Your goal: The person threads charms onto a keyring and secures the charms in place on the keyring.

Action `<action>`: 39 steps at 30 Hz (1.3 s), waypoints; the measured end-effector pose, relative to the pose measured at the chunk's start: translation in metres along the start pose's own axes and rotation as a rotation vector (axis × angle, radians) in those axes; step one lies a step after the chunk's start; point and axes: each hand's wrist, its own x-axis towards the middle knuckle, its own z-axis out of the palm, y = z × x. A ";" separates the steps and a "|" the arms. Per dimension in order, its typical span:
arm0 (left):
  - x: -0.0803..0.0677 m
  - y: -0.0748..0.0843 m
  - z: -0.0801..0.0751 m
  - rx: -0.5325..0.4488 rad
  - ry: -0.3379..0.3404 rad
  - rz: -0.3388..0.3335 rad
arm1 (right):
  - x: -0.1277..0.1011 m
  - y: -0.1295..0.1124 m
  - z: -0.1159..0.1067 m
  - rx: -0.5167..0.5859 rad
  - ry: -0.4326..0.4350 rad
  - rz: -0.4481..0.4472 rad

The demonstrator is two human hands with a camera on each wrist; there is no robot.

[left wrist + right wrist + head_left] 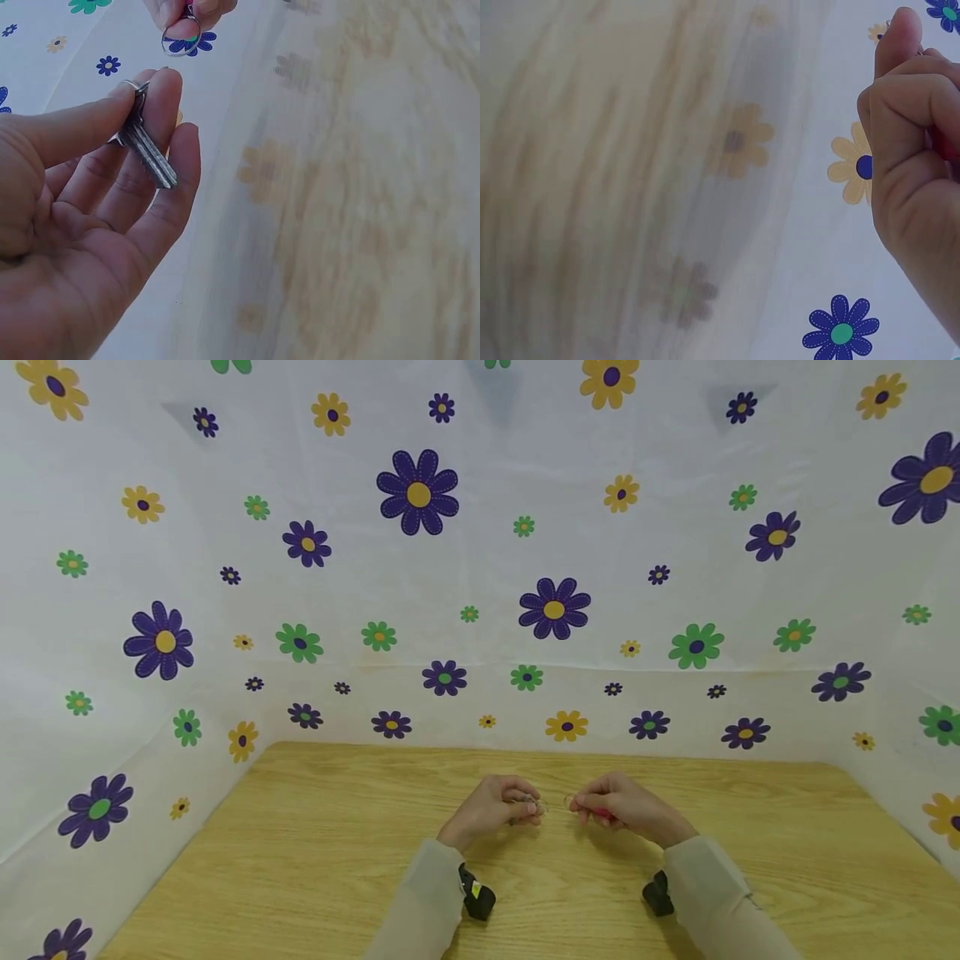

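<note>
Both hands hover close together just above the wooden table (300, 860). My left hand (501, 807) pinches a silver key (144, 146) between thumb and forefinger, blade pointing down across the fingers. My right hand (615, 804) grips a small metal key ring (181, 37) with something red (602, 814) tucked in its fingers. In the left wrist view the ring sits just beyond the key's head, a small gap apart. The right wrist view shows only curled fingers (911, 112); the ring is hidden there.
A white cloth printed with purple, yellow and green flowers (417, 493) walls the table at the back and both sides. Black wrist cameras (477, 893) sit on both pale sleeves. Nothing else lies on the table top.
</note>
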 end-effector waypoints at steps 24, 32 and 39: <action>0.003 0.001 0.007 -0.004 -0.017 0.027 | 0.005 -0.004 0.012 -0.018 -0.078 -0.040; 0.003 0.002 0.006 -0.001 0.006 0.014 | 0.006 -0.006 0.013 -0.007 -0.081 -0.050; 0.002 0.000 0.005 -0.017 0.017 -0.008 | 0.006 -0.007 0.014 0.044 -0.068 -0.038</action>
